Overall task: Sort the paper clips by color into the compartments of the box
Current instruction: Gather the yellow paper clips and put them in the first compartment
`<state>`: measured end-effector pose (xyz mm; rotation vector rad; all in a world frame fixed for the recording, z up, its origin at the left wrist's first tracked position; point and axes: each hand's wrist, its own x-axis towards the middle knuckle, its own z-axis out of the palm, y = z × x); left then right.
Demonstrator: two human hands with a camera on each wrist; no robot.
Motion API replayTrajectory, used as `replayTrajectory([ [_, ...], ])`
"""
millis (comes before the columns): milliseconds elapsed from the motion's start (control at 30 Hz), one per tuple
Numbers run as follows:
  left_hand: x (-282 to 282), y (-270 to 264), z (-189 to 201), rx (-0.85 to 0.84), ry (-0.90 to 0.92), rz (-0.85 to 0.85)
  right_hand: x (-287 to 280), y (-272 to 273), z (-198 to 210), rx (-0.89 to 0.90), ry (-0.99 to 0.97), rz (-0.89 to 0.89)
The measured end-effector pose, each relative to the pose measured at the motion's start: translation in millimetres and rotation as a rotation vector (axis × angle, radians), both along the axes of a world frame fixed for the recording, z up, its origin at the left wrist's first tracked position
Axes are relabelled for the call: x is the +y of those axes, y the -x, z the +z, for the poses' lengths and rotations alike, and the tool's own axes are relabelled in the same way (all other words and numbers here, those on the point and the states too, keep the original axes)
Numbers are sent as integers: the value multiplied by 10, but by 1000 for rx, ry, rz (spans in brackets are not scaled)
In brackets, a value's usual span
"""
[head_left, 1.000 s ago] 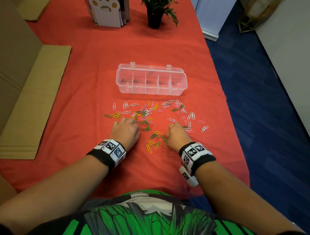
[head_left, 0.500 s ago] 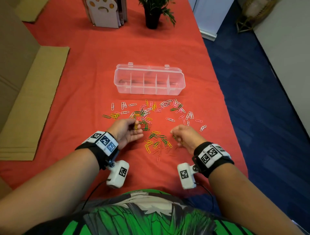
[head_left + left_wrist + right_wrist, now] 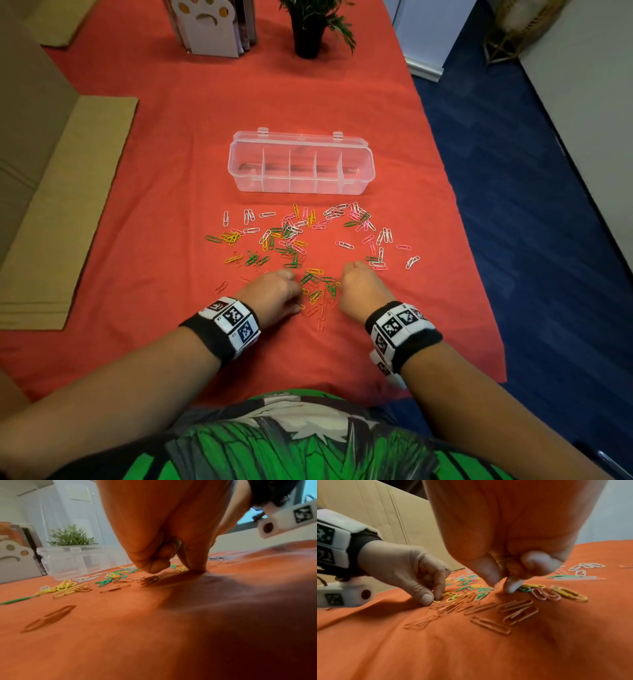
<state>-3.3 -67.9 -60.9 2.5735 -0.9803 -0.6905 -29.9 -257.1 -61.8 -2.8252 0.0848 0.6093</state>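
Paper clips [image 3: 291, 240] in white, pink, yellow, green and orange lie scattered on the orange cloth in front of a clear compartment box [image 3: 301, 186], which shows no clips inside. My left hand [image 3: 295, 298] is palm down at the near cluster. In the right wrist view the left hand [image 3: 433, 598] pinches a yellow clip [image 3: 436, 600] against the cloth. My right hand [image 3: 342, 286] is just right of that cluster. Its curled fingers [image 3: 534, 562] hold a few orange clips [image 3: 503, 560], and its index tip touches the cloth. The left hand [image 3: 175, 568] has its fingers curled.
Flat cardboard sheets [image 3: 68, 212] lie along the left of the table. A potted plant [image 3: 308, 34] and a white paw-cutout holder [image 3: 212, 31] stand at the far end. The table's right edge [image 3: 459, 212] drops to blue floor.
Half a second ago both hands were lifted and turned up, the left showing a yellow clip. Now both are palm down on the near cluster, the left shifted right.
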Motion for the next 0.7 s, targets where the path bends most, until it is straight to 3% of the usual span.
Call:
replayTrajectory([
  [100,38,-2,-38,18,82,59,-27,-110,113,8,-295,-192],
  [167,53,-29,-25,145,214,253,-20,-186,156,51,-526,-330],
  [300,78,-113,146,827,741,904,32,-287,213,212,-1092,-711],
  [367,149,-155,241,1094,926,1006,65,-303,251,245,-1244,-796],
  [433,187,-191,284,1193,996,1022,112,-318,232,248,-1154,-737],
  [500,145,-209,287,1158,951,1086,167,-342,202,236,-939,-597],
  [567,72,-198,189,891,756,1035,195,-369,177,168,-656,-391],
  [633,39,-182,53,532,530,834,208,-369,145,52,-356,-147],
  [700,30,-145,-12,262,317,573,224,-340,94,-29,-183,47],
])
